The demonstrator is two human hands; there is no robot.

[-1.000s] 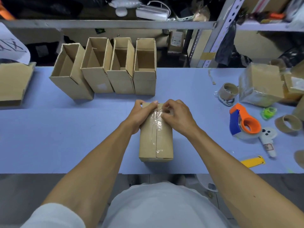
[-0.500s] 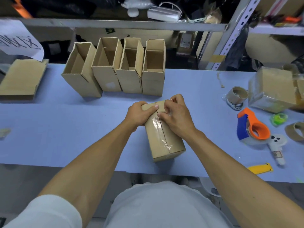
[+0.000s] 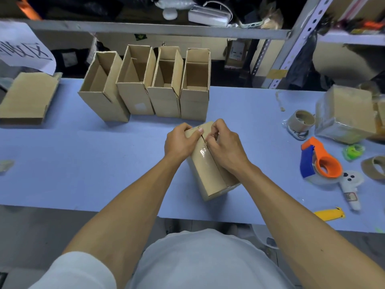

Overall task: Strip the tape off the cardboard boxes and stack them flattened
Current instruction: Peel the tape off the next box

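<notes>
Sealed cardboard box (image 3: 210, 170) lay angled on counter (image 3: 83, 163). Left hand (image 3: 180, 142) clamped box's far end; right hand (image 3: 224, 146) pinched clear tape (image 3: 203, 152) at seam. Best peel low, steady, along seam; brace box firmly.

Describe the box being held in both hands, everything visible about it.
The held box is plain brown corrugated cardboard, long and narrow, closed, lying on its side on the blue table, skewed with its near end toward the right. Clear glossy tape runs along the top seam between its flaps. The left hand grips the far end; the right hand pinches at the tape near the seam. Its near end sits close to the table's front edge.
</notes>
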